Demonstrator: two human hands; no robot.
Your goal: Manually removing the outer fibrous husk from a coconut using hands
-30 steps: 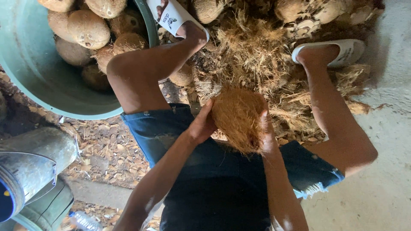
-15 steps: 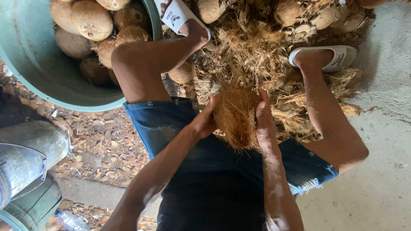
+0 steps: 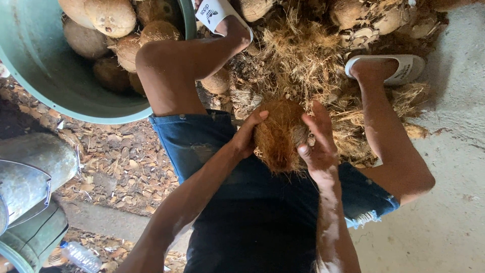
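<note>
A concrete floor (image 3: 444, 212) carries everything here. Toward its far edge lies a broad heap of torn brown husk fibre (image 3: 308, 55), with the person's two sandalled feet planted at its edges. At the floor's far left corner stands a large green tub (image 3: 60, 96), its rim touching the person's left knee and its inside filled with husked coconuts (image 3: 111, 17). Loose husk chips (image 3: 121, 167) litter the ground below the tub, and a clear plastic bottle (image 3: 81, 257) lies at the near left corner.

The coconut (image 3: 280, 134) in hand is still wrapped in shaggy fibre. It is held above the lap, between the knees, just in front of the husk heap. The left hand (image 3: 247, 136) cups its left side, fingers curled round behind it and the thumb lying across the top. The right hand (image 3: 318, 139) presses against its right side with fingers spread and straight, the thumb hooked toward the fibre.

To strip it well, the left hand should probably brace the nut firmly against turning, while the right gets a fingertip pinch on a loose strand near the top and pulls along the grain, away from the body, so the torn fibre drops onto the heap rather than the lap.
</note>
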